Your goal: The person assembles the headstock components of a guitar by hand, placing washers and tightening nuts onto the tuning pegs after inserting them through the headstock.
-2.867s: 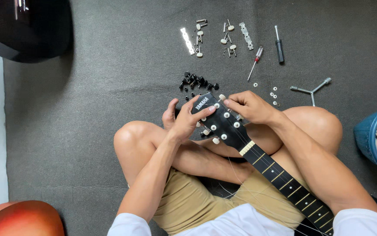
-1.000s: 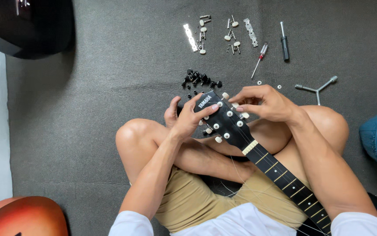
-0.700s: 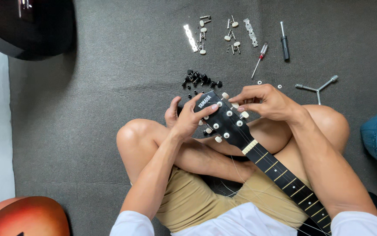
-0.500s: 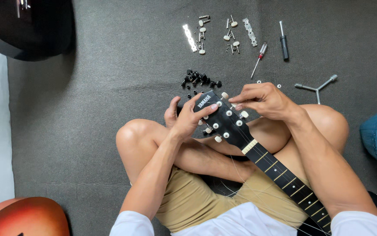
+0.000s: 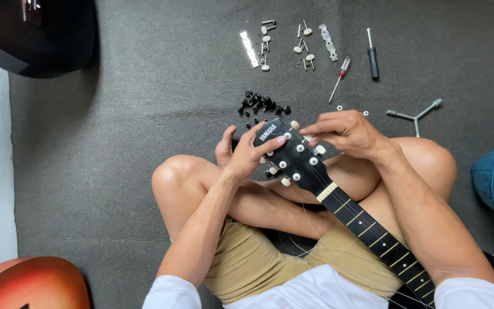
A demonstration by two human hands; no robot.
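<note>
Glossy black headstock [image 5: 292, 153] w/ cream plastic pegs; matt grey felt-like floor [image 5: 144, 114]; shiny metal tuner parts [image 5: 284, 43] at far side.

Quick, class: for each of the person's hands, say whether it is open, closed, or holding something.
Left hand: closed around the black guitar headstock, steadying it.
Right hand: fingertips pinched at a tuning peg on the headstock's edge; whether it grips it cannot be told.

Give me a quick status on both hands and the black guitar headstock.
Left hand gripping black guitar headstock from the side. Right hand fingers pinching at a white tuning peg on its far edge. Loose black pegs on grey mat beyond, clear of hands.
</note>
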